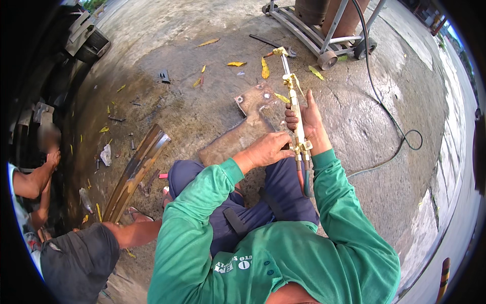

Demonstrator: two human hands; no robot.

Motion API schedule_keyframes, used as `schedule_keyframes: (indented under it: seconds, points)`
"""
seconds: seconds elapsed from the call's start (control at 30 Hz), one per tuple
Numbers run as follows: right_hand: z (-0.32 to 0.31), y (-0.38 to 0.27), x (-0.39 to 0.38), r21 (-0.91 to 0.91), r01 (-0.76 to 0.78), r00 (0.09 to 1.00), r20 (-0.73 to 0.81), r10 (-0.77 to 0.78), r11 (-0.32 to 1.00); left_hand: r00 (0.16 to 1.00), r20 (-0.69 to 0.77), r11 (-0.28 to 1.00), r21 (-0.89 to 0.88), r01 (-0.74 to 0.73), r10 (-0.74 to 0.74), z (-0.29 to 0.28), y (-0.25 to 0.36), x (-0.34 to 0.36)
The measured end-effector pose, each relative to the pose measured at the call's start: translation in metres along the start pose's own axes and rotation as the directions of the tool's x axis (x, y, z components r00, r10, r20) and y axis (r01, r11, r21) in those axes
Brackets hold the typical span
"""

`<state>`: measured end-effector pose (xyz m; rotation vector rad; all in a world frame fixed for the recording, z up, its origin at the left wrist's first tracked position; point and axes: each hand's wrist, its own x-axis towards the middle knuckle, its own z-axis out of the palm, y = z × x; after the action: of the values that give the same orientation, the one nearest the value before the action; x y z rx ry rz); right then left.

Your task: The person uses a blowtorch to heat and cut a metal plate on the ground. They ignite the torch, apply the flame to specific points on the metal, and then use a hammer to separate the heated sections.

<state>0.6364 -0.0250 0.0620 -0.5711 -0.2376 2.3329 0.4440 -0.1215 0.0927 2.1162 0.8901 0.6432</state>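
My right hand (311, 121) is wrapped round the brass handle of a cutting torch (298, 119), its thumb pointing up along the side. The torch stands tilted away from me, with its bent head and tip at the far end. At its near end, the fingers of my left hand (268, 149) pinch the brass valve knob (292, 147). Red and green hoses (306, 177) run down from the valve body toward my lap. No flame shows at the tip. Beyond my knees a rusty, cut steel plate (230, 136) lies on the concrete.
A curved steel piece (134, 175) lies to the left, near another person's leg (136, 233); that person crouches at the left edge. A wheeled cart (309, 35) carries cylinders at the far right. A dark hose (387, 109) loops over the ground. Leaves and metal scraps are scattered about.
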Motion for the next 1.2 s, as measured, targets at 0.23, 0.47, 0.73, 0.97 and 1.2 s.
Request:
schedule_keyframes:
  seconds: [0.23,0.47,0.73,0.97,1.2]
  points:
    - [0.009,0.023,-0.019,-0.283,-0.016,0.993,-0.115,-0.017,0.959,0.754,-0.486,0.840,0.070,0.538,-0.442,-0.047,-0.027,0.079]
    - [0.015,0.025,-0.030,-0.375,-0.025,0.981,-0.186,-0.049,0.927,0.768,-0.490,0.833,0.139,0.536,-0.412,-0.041,-0.052,0.102]
    - [-0.009,0.025,-0.042,-0.253,-0.072,0.994,-0.098,0.048,0.965,0.842,-0.429,0.832,0.290,0.472,-0.328,-0.027,-0.049,0.106]
    - [-0.024,0.029,-0.051,-0.294,-0.111,0.976,-0.212,0.049,0.949,0.774,-0.413,0.760,0.244,0.602,-0.480,-0.007,-0.036,0.109]
    - [-0.052,0.036,-0.065,-0.298,-0.101,0.964,-0.265,0.019,0.949,0.699,-0.395,0.748,0.043,0.662,-0.596,0.016,-0.034,0.113]
